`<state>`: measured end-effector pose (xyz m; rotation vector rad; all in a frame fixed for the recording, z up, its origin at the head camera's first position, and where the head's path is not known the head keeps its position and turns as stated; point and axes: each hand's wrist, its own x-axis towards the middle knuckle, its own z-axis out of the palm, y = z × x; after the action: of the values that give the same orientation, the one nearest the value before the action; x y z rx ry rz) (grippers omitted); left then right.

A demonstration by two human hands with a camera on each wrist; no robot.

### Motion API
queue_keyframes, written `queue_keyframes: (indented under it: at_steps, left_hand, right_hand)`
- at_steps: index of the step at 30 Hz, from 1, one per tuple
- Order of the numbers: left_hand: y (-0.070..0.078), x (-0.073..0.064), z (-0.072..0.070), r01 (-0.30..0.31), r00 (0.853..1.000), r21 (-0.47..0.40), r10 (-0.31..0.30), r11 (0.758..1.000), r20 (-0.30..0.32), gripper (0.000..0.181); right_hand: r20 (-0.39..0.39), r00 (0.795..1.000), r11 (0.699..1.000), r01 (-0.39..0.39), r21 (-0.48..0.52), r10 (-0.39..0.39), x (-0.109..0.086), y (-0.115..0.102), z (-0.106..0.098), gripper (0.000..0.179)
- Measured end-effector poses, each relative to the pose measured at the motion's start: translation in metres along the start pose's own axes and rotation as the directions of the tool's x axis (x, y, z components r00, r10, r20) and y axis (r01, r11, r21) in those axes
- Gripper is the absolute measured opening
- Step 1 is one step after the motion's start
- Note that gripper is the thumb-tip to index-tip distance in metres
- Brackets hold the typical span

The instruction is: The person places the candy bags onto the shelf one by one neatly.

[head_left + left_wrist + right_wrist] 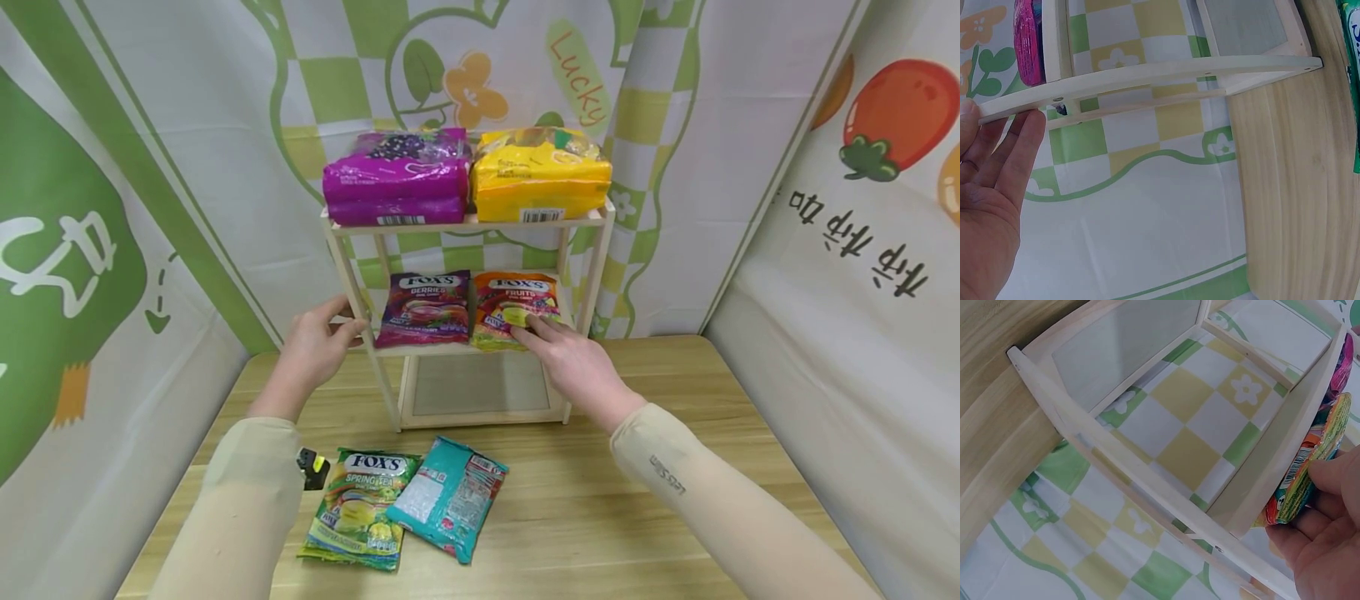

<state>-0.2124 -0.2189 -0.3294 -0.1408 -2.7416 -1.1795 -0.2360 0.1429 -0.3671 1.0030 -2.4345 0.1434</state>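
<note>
The wooden rack [480, 387] holds purple and yellow candy bags [397, 197] on top; on its middle tier, a Fox's Berries bag [423, 310] and a Fox's Fruits bag [504, 297] (side by side); the right hand [576, 360] pinches the latter, the left hand [317, 346] grips the rack's left post [347, 267]

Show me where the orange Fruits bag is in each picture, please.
Head: the Fruits bag lies right of centre, on the middle shelf, the right hand touching it.
Left wrist: not visible.
Right wrist: at the right, the bag edge-on between thumb and fingers.
Shared landmark: the pale wooden rack.
</note>
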Motion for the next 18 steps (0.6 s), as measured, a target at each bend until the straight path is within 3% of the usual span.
queue_keyframes:
  at_steps: [18]
  left_hand:
    - [-0.0008, 0.0003, 0.0000, -0.008, 1.000, 0.003, 0.008, 1.000, 0.001, 0.038]
  right_hand:
    - [0.008, 1.000, 1.000, 0.000, 0.011, 0.000, 0.0048, 0.0029, 0.0007, 0.055]
